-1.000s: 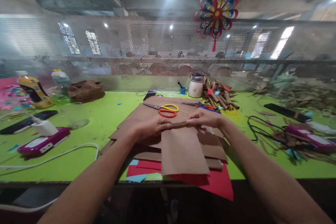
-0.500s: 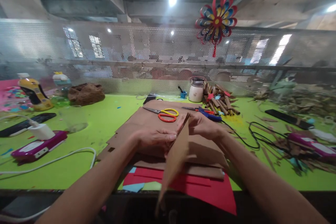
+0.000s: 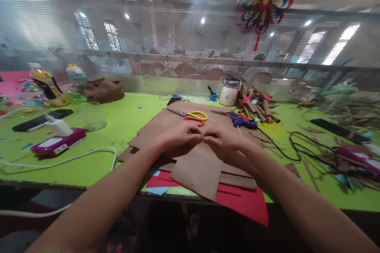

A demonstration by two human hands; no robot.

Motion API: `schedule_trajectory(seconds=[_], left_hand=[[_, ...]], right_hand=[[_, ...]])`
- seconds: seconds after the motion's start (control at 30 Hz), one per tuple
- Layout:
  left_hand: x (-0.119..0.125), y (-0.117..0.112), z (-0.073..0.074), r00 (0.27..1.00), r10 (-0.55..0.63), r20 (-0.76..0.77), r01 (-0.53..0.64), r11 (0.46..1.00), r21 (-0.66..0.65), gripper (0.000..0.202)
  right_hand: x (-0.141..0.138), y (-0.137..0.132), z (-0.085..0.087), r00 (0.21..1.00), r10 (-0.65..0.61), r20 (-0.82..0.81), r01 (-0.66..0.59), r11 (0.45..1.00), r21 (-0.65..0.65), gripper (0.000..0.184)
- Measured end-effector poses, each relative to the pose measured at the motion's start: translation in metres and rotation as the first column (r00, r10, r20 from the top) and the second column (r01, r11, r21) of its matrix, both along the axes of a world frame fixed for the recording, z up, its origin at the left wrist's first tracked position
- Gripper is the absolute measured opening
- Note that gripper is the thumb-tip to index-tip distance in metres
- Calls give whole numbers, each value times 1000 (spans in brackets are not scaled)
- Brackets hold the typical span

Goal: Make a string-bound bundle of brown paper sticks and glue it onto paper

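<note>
Both hands meet over a stack of brown paper sheets (image 3: 154,126) at the middle of the table. A separate brown paper sheet (image 3: 197,170) slopes down toward me and overhangs the table's front edge. My left hand (image 3: 182,135) pinches its far end, fingertips pressed together. Close beside it, my right hand (image 3: 219,136) pinches the same end, thumb against fingers. Scissors (image 3: 194,117) with yellow and orange handles lie just beyond my left hand. Past my right hand is a blue glue gun (image 3: 242,121). Red paper (image 3: 243,203) shows beneath the brown sheets.
Purple power strips stand at left (image 3: 57,142) and right, with a white cable (image 3: 97,150) and black cord (image 3: 292,142) trailing from them. A clear cup (image 3: 92,116), a lidded jar (image 3: 229,93), rolled brown paper tubes (image 3: 255,104) and scraps surround the work area.
The brown sheet, earlier standing nearly edge-on between my hands, now lies flatter with its broad face up. My hands have drawn together at its far end. The view has tilted downward.
</note>
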State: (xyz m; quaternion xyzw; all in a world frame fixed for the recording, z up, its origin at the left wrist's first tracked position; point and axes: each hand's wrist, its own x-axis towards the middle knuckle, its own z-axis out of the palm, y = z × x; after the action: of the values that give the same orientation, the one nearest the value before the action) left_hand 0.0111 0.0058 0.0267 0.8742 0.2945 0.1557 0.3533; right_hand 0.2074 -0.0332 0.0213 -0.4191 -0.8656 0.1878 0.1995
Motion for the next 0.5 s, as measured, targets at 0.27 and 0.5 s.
schedule_trajectory(seconds=[0.27,0.5], left_hand=[[-5,8,-8,985,-31,-172,35,999,19,16],[-9,18,-16,963,-60,-264,85,993,86,16]], right_hand=[[-2,-10,-12,995,-76,64,80,994,-77,17],[-3,-1,-19,987,-67,143,78,994,-71,13]])
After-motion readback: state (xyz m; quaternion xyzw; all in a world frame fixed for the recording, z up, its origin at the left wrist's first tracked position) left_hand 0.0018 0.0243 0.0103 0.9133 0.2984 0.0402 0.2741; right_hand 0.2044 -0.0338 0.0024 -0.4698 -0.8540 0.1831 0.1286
